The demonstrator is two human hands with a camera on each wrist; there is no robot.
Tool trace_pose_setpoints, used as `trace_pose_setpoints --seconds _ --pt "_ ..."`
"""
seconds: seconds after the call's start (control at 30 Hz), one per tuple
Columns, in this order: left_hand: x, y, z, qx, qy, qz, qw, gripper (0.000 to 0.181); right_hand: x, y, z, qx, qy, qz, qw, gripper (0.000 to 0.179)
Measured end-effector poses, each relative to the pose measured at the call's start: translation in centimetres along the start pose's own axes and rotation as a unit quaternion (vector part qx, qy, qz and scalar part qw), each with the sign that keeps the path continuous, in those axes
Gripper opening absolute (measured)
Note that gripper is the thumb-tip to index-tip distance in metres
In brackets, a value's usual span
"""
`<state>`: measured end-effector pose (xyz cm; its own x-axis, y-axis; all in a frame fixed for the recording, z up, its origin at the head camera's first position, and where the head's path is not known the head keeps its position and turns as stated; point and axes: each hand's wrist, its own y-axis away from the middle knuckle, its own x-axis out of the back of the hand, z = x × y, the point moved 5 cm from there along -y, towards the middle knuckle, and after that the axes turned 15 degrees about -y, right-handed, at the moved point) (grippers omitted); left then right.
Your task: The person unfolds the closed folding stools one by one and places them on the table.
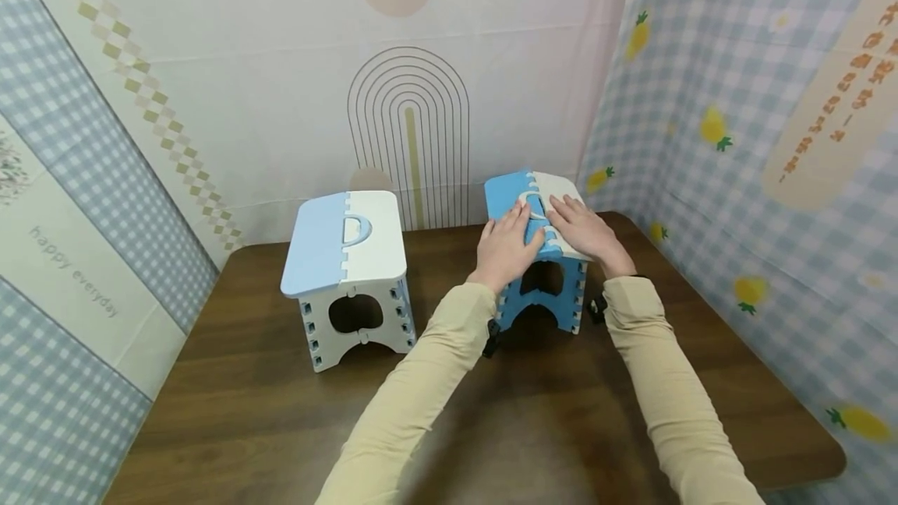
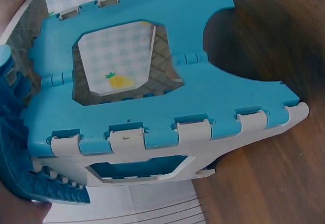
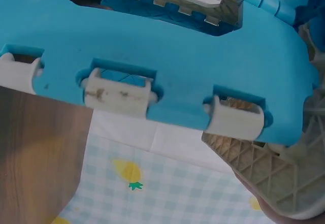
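A folding step stool (image 1: 536, 287) with bright blue end panels stands upright at the table's right side. Its seat is half blue and half white, and the two halves seem to slope down from the middle seam. My left hand (image 1: 507, 248) rests on the blue half with fingers stretched toward the handle slot. The right hand (image 1: 585, 231) lies flat on the white half, fingers straight. The left wrist view shows the stool's blue end panel (image 2: 188, 99) and white hinges close up. Blue panel and hinges (image 3: 177, 71) fill much of the right wrist view.
To the left stands a second folding stool (image 1: 354, 248), pale blue and white, its seat flat and legs spread. Both are on a dark wooden table (image 1: 245, 411). A printed cloth (image 1: 281, 100) hangs behind, and a checked cloth (image 1: 701, 178) runs along the right edge.
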<state>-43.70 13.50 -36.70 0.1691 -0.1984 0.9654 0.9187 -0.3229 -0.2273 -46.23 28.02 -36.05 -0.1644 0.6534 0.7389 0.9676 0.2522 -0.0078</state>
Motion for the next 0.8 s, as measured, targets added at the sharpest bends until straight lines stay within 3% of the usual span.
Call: trace_pose_setpoints --seconds 0.2,0.57,0.8 --pt "0.28 0.01 0.1 0.002 -0.033 -0.012 0.9994 0.062 0.11 -0.22 0.05 0.004 0.035 0.002 0.9994 0.064" --pt "0.0 0.07 0.47 -0.001 -0.067 -0.064 0.9957 0.063 -0.15 -0.14 0.37 0.006 0.034 -0.016 0.9993 0.072" --pt "0.02 -0.07 0.38 0.004 -0.071 -0.065 0.9953 0.061 0.08 0.0 -0.02 0.007 0.027 -0.027 0.9993 0.084"
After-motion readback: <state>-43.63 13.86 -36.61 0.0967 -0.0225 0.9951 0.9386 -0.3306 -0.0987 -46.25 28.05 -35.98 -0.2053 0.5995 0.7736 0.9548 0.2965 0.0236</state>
